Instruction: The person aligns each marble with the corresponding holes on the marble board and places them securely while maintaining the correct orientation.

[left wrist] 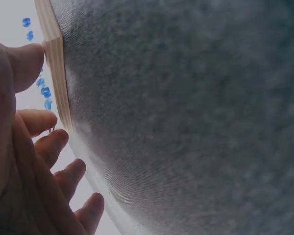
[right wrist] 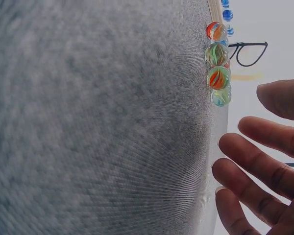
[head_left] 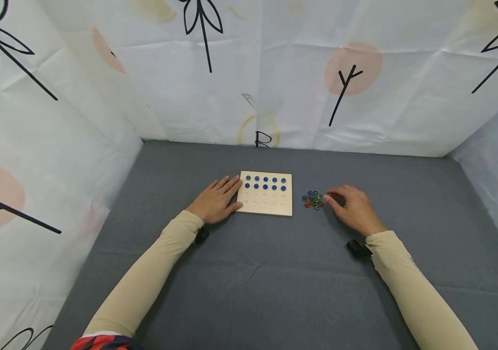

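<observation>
While the left hand (head_left: 214, 200), fingers flat and together, steadies the wooden board (head_left: 266, 204), the right hand (head_left: 353, 206), fingers loosely spread and empty, should pinch 1 marble from the pile (head_left: 313, 200) right of the board

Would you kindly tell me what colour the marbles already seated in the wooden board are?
Blue; the seated glass marbles on the square wooden board show best in the head view.
</observation>
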`<state>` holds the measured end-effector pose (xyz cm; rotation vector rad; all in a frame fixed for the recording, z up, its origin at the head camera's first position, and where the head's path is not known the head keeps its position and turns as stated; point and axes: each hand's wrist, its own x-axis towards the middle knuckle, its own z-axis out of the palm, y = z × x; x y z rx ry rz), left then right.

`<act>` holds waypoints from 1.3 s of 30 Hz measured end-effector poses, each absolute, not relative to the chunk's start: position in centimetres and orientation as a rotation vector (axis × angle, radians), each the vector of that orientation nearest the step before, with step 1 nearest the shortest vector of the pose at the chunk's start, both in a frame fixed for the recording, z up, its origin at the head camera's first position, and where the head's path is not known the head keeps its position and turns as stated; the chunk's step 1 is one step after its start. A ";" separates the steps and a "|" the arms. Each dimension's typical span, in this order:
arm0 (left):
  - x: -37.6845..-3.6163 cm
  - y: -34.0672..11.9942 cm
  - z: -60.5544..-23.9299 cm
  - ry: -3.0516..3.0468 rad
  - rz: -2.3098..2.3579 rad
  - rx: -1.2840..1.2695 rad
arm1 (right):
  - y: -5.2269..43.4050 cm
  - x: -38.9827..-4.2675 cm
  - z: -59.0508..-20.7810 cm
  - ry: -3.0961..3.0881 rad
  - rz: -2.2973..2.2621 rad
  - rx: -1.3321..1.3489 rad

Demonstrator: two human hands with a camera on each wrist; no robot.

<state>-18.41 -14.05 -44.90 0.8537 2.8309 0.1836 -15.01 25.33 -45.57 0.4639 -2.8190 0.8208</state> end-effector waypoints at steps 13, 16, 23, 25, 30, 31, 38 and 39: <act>-17.8 -14.1 -45.1 2.775 0.175 0.787 | 25.3 -14.8 -45.5 -2.823 0.839 0.471; -17.8 -14.1 -45.4 2.767 0.179 0.777 | 25.3 -14.6 -45.5 -2.827 0.870 0.471; -17.8 -14.1 -45.2 2.765 0.189 0.767 | 25.5 -14.5 -45.5 -2.864 0.984 0.465; -17.8 -14.1 -45.2 2.764 0.188 0.765 | 25.6 -14.4 -45.4 -2.867 1.019 0.467; -17.9 -14.2 -45.4 2.759 0.202 0.761 | 25.7 -14.3 -45.4 -2.876 1.055 0.449; -17.9 -14.3 -45.5 2.760 0.201 0.763 | 25.7 -14.3 -45.4 -2.879 1.061 0.442; -18.2 -14.5 -46.2 2.765 0.192 0.775 | 25.7 -14.6 -45.7 -2.877 1.083 0.420; -18.2 -14.5 -46.1 2.764 0.201 0.775 | 25.7 -14.6 -45.8 -2.876 1.079 0.419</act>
